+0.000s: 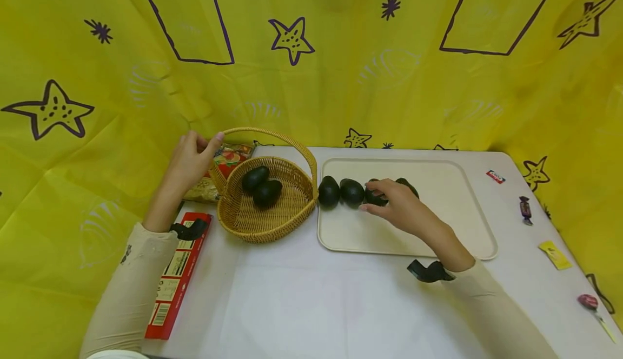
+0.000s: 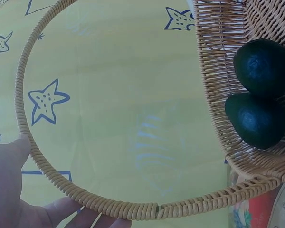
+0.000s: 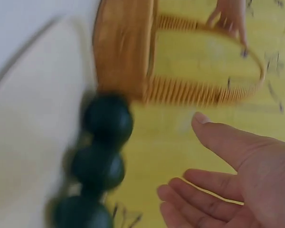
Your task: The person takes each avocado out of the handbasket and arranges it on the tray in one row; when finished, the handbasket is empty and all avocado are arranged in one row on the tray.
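Note:
A wicker basket (image 1: 272, 232) stands left of the middle with two avocados (image 1: 267, 193) inside. At its arched handle (image 2: 128, 210) is my left hand (image 1: 191, 159), the thumb on one side and the fingertips passing behind the rod, holding it. Several more avocados (image 1: 352, 192) lie in a row along the back left of a cream tray (image 1: 452, 207). My right hand (image 1: 401, 207) hovers over the row, thumb and fingers apart, partly hiding the avocados on the right. In the right wrist view, nothing is between the fingers of that hand (image 3: 223, 175).
A red box (image 1: 177, 280) lies left of the basket, and colourful packets (image 1: 229, 159) sit behind it. Along the table's right side are small wrapped sweets (image 1: 525, 210), a yellow sachet (image 1: 555, 255) and a lollipop (image 1: 589, 302). A yellow patterned curtain (image 1: 331, 88) hangs at the back.

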`<state>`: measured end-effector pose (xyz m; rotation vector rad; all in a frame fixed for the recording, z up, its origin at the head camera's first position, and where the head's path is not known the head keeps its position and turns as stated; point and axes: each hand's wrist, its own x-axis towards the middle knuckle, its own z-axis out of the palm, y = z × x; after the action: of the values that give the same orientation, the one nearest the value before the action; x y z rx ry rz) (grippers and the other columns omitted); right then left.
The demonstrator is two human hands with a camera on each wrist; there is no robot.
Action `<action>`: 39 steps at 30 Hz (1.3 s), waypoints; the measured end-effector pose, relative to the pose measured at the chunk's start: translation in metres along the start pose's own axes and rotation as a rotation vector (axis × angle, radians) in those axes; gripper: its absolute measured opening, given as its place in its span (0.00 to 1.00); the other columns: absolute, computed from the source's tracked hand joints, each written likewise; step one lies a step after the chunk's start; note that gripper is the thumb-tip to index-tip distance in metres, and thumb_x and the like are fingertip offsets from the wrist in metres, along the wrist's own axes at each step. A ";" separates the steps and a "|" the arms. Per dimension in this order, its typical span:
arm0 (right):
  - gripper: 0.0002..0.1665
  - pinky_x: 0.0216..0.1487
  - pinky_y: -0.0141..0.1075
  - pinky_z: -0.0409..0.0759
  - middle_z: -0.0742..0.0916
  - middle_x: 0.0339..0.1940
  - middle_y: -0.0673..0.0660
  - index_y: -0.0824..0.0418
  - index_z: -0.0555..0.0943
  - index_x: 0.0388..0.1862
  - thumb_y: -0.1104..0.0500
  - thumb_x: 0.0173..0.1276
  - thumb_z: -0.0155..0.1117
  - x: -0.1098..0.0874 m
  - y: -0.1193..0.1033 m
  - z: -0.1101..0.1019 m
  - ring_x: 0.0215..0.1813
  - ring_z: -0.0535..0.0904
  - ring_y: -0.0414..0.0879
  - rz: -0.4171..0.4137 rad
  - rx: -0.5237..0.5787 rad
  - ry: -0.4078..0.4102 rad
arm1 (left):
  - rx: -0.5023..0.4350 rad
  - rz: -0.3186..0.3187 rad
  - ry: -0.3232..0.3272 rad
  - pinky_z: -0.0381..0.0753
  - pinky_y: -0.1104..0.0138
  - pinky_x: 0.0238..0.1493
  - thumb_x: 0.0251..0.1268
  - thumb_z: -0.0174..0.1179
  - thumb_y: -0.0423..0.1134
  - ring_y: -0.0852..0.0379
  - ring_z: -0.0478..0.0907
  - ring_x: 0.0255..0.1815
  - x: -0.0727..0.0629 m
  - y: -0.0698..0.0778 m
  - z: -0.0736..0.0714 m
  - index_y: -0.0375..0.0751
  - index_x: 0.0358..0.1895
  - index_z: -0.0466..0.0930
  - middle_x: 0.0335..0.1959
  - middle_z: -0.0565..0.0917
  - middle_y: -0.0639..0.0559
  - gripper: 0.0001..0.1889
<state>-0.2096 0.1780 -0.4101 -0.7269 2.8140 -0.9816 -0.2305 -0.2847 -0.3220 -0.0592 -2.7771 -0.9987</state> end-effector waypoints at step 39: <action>0.18 0.52 0.40 0.84 0.86 0.55 0.63 0.64 0.86 0.47 0.51 0.70 0.77 0.160 -0.152 0.146 0.53 0.83 0.50 0.032 -0.294 -0.243 | 0.008 0.007 0.016 0.68 0.56 0.28 0.79 0.48 0.69 0.46 0.69 0.26 0.005 -0.001 0.001 0.32 0.40 0.73 0.32 0.74 0.40 0.36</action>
<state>-0.2574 -0.0819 -0.4208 -0.7666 2.7680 -0.4411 -0.2355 -0.2854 -0.3225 -0.0599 -2.7645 -0.9818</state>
